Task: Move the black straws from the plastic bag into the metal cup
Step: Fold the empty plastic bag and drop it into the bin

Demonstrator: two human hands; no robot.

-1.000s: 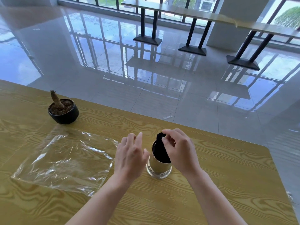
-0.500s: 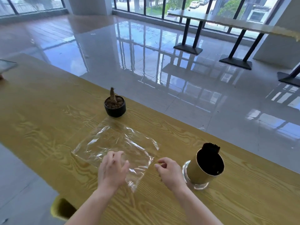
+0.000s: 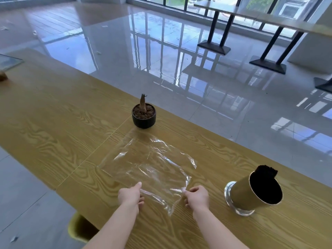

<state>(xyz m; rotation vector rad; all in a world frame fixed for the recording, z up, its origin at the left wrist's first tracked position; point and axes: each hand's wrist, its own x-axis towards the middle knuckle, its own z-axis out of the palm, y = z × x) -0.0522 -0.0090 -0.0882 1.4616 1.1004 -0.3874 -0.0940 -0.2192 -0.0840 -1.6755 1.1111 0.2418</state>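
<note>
The metal cup (image 3: 242,194) stands on the wooden table (image 3: 45,123) at the right, with a bundle of black straws (image 3: 265,172) poking above its far rim. The clear plastic bag (image 3: 149,164) lies flat and crumpled in the middle of the table, with no straws visible in it. My left hand (image 3: 130,195) pinches the bag's near edge at its left. At the bag's near right corner, my right hand (image 3: 196,196) pinches the film with its fingers closed.
A small black pot (image 3: 143,117) with a brown stump stands just beyond the bag. A glass-like panel (image 3: 9,61) sits at the table's far left. A yellow seat (image 3: 79,229) shows below the table's near edge. Glossy floor and black-legged tables lie beyond.
My right hand left the straws in the cup; both hands moved left to the bag and took hold of its near edge. The view swung left, putting the cup at the right.
</note>
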